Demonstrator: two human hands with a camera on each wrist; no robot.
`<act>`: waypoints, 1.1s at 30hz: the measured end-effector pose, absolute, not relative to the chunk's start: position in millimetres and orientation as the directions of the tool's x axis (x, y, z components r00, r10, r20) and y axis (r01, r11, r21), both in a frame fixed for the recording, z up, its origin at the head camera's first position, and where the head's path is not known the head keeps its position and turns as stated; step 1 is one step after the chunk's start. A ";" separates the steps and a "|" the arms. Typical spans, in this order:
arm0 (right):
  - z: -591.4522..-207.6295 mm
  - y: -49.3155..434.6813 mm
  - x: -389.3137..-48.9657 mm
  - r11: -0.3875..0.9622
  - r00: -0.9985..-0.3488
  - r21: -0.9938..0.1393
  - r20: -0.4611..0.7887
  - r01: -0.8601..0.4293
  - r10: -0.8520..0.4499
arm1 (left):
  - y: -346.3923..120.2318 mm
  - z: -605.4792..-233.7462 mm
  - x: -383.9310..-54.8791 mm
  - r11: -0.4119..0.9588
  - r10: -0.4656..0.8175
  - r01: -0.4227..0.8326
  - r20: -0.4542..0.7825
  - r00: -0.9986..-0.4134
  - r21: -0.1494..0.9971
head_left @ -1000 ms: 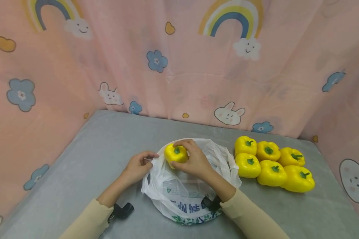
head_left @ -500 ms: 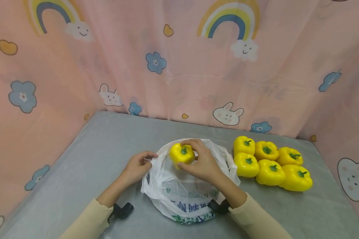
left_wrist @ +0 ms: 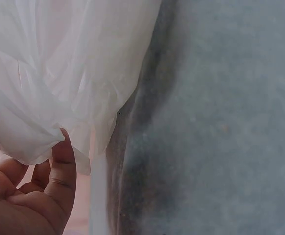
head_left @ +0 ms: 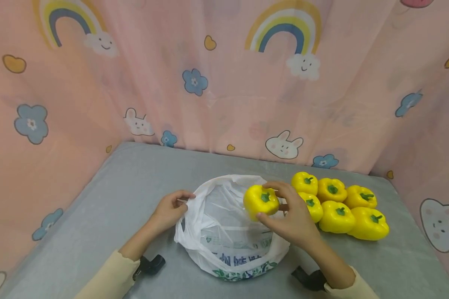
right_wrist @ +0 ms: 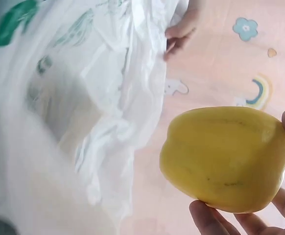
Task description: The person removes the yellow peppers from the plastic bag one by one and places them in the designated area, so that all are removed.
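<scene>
A yellow bell pepper (head_left: pixel 260 202) with a green stem is gripped between the thumb and fingers of my right hand (head_left: pixel 293 216), above the right side of a white plastic bag (head_left: pixel 188 245). The right wrist view shows that pepper (right_wrist: pixel 225 159) from its side, away from the bag. The bag lies with its mouth spread wide, blue and green print showing inside and at the front. At its left rim, my left hand (head_left: pixel 171 210) pinches the plastic; the left wrist view shows the thin film (left_wrist: pixel 30 132) between its fingers.
Several more yellow bell peppers (head_left: pixel 337 216) stand in two rows right of the bag, one partly hidden behind my right hand. A grey cloth (head_left: pixel 142 166) covers the table. Behind it hangs a pink patterned curtain (head_left: pixel 232 112).
My right hand has carried the pepper rightward, from over the bag's left part to its right side. My left hand keeps its place at the rim. The head view has shifted slightly.
</scene>
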State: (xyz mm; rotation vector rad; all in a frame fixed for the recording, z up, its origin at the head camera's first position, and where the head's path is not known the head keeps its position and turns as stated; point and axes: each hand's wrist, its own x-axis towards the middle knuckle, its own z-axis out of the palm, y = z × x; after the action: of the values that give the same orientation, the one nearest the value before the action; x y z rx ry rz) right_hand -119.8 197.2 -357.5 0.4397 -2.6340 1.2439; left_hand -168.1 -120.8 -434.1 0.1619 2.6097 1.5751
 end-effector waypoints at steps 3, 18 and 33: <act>-356.7 212.9 -110.0 0.635 -0.936 -0.696 0.322 -0.336 -0.142 | -121.2 -433.6 -167.7 0.460 0.137 0.049 -0.017 -0.990 0.887; -369.2 276.9 -71.0 0.803 -0.956 -0.578 0.291 -0.145 0.037 | -124.5 -436.2 -165.0 0.481 0.110 0.025 -0.032 -0.993 0.876; -395.2 286.7 -71.8 0.861 -0.990 -0.506 0.139 -0.045 0.029 | -124.6 -434.5 -167.8 0.502 0.118 0.046 -0.016 -0.993 0.864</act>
State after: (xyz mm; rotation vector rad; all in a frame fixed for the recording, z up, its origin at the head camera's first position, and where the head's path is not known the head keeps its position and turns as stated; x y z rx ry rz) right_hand -71.8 286.7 -395.2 0.0127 -2.8934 0.7915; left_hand -167.8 -124.6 -434.5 0.1457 2.6590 1.5255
